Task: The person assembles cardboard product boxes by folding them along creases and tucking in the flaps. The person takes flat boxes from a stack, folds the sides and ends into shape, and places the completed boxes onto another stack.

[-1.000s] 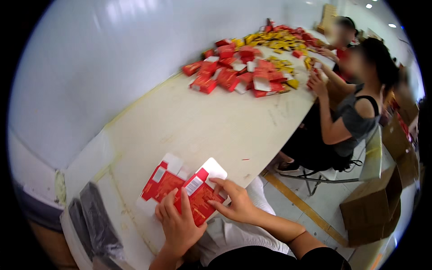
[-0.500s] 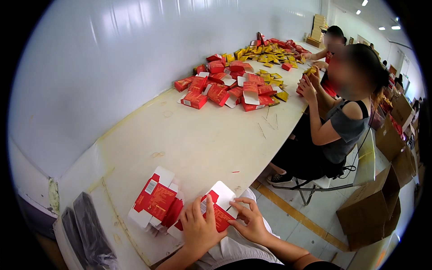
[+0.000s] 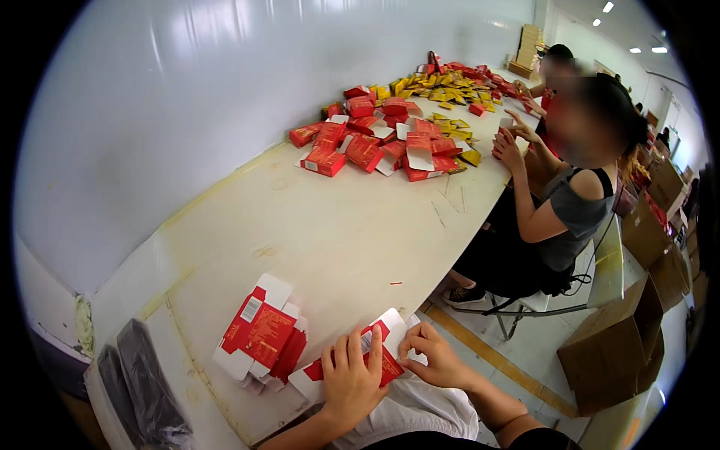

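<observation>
At the table's front edge lies a flattened red-and-white paper carton [image 3: 391,367], its white end flap pointing away from me. My left hand [image 3: 351,373] rests over it with fingers stretched along its face and thumb on the near side, gripping it. Curled in a pinch, the fingers of my right hand [image 3: 438,358] are at the carton's right edge; their tips partly hide the edge there. To the left of my left hand sits a stack of flat red-and-white cartons [image 3: 264,334], slightly fanned, the top one printed side up.
Along the wall side lie folded red boxes [image 3: 364,152] and a heap of yellow sachets [image 3: 446,88]. A co-worker [image 3: 559,217] sits at the right with a red box in hand; another person is beyond. Dark plastic-wrapped bundles [image 3: 150,382] lie at left, an open cardboard box [image 3: 607,345] at right.
My right hand has moved slightly right and up, its fingers curling tighter at the carton's edge. My left hand and the carton have shifted a little right.
</observation>
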The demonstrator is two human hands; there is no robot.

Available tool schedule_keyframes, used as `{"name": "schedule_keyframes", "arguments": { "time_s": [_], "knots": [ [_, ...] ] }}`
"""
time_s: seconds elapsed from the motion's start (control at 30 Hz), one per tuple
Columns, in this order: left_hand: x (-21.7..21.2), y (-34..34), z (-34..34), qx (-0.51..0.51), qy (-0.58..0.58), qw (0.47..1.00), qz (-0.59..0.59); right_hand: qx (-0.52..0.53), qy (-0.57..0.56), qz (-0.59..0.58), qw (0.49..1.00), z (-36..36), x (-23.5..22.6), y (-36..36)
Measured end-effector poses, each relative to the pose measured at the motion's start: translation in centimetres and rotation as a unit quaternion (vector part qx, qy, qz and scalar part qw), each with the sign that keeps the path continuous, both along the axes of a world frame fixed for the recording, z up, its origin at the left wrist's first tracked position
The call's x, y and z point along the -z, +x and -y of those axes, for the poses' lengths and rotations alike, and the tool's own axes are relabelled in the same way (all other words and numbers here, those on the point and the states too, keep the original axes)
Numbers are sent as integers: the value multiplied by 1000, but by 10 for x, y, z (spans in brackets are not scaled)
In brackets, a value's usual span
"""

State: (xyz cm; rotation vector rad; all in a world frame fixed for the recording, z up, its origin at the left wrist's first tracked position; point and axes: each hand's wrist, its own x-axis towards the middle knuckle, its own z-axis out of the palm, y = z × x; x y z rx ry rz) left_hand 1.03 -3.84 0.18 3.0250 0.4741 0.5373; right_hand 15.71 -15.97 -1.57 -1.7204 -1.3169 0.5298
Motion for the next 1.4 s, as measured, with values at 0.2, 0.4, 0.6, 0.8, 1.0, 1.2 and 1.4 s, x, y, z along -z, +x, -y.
{"name": "schedule_keyframes", "arguments": {
  "time_s": [0.2,0.4,0.6,0.8,1.0,1.2,1.4],
  "knots": [
    [7,3,-4,19,-82,996,21,-25,27,19,999,7,-22,0],
    [-5,9,-9,19,-178,983,45,-95,-16,-86,992,11,-22,13],
    [-7,10,2,27,-165,985,47,-140,33,-173,974,10,9,10],
    [2,16,-9,32,-344,931,116,3,192,-227,955,2,18,20],
    [10,17,-9,57,-401,903,141,169,288,-149,931,-18,44,6],
    [29,16,-4,33,-385,921,51,-53,59,-442,894,-22,37,-2],
    [27,18,4,8,-381,924,28,-195,4,-219,956,-15,3,10]
  ]
}}
